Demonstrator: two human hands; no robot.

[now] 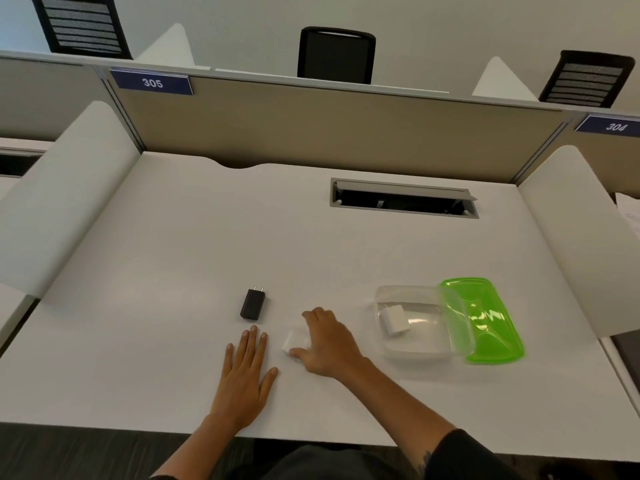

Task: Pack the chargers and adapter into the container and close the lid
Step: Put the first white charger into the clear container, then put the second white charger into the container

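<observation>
A clear plastic container stands on the white desk at the right, with a white charger lying inside it. Its green lid leans open against the container's right rim. A black charger with two prongs lies on the desk left of centre. My left hand rests flat on the desk just below the black charger, fingers apart. My right hand curls over a small white adapter, thumb and fingers touching it on the desk surface; most of the adapter is hidden.
A cable slot with a raised grey flap is set into the desk at the back right. Beige partition walls and white side dividers enclose the desk. The front edge runs just under my forearms.
</observation>
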